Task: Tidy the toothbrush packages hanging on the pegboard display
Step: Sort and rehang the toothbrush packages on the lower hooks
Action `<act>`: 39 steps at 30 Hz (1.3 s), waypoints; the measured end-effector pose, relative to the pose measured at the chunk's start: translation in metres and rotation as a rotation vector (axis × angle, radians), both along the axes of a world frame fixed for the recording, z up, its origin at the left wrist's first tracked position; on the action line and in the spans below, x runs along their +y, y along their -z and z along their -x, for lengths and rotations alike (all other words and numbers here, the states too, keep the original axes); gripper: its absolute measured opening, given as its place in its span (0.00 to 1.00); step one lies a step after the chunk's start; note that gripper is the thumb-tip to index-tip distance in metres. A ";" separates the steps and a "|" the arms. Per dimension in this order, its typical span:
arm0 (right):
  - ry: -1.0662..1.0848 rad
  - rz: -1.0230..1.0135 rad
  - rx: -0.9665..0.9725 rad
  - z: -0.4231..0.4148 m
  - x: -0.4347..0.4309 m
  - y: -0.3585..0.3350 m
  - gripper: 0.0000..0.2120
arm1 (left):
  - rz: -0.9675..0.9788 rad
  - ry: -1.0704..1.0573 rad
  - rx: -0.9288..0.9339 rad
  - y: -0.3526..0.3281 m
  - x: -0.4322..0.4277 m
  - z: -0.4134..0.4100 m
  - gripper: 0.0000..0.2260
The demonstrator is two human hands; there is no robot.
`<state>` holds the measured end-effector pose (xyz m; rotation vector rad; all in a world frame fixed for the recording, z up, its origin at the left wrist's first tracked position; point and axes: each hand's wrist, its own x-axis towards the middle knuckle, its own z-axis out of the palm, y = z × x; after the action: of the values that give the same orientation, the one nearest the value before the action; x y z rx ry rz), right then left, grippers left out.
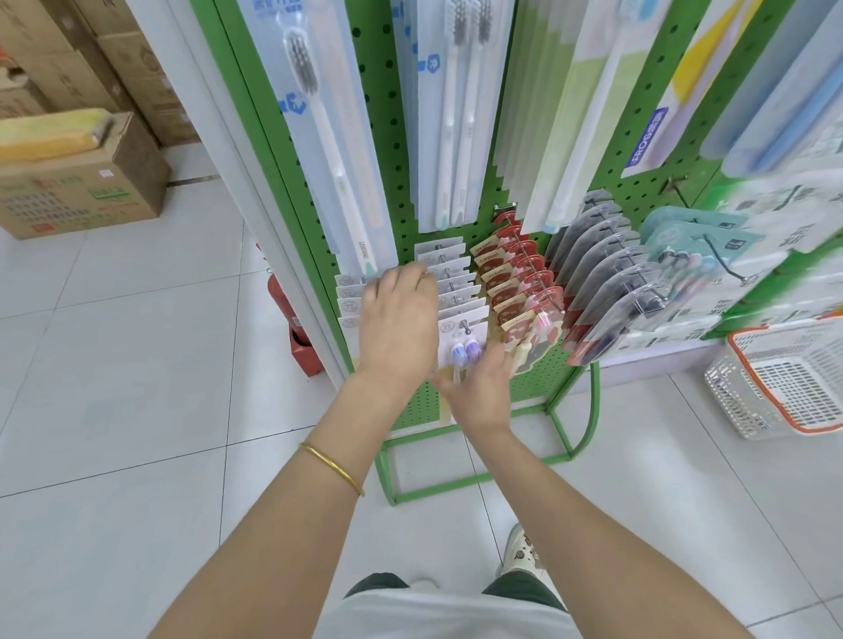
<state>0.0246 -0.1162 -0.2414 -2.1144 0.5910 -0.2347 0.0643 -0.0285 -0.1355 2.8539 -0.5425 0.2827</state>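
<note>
A green pegboard display (383, 141) holds rows of toothbrush packages. A low row of white-carded packages (454, 291) hangs on one peg; the front card shows two purple brush heads (465, 352). My left hand (398, 318) rests against the left side of this row, fingers curled over the cards' top edges. My right hand (479, 393) reaches under the front package and touches its lower part from below. Beside them hang red-carded packages (521, 284) and clear blister packs (602, 282). Long single-brush packages (322, 105) hang above.
Cardboard boxes (75, 183) stand on the tiled floor at left. A red fire extinguisher (291, 310) stands by the display's left foot. A white and orange shopping basket (800, 375) lies on the floor at right. The green stand's frame (476, 479) sits by my feet.
</note>
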 end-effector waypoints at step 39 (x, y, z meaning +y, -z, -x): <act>-0.043 0.077 -0.075 0.025 -0.013 -0.024 0.32 | -0.190 -0.078 0.098 -0.005 -0.004 -0.008 0.16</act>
<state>-0.0005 -0.1293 -0.2169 -2.1794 0.4995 -0.3154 0.0725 -0.0326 -0.1305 3.0574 -0.4621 0.1085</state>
